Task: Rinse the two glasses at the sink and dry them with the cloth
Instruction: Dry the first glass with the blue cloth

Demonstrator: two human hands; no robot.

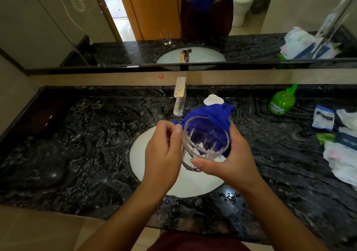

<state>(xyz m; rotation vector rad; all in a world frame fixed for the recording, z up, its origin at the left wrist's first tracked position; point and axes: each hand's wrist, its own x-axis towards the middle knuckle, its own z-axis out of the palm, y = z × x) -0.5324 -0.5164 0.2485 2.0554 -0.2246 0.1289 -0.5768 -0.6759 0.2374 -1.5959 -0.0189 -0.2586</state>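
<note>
left hand + right hand | hold glass | blue cloth behind

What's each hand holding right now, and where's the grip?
Right hand holds the glass through the blue cloth, grip around its far side wall, thumb near the base. Left hand pinches the cloth's edge at the rim.

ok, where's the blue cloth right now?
Head view, centre: the blue cloth is bunched behind the glass, held with it by the right hand above the sink, just in front of the faucet.
</note>
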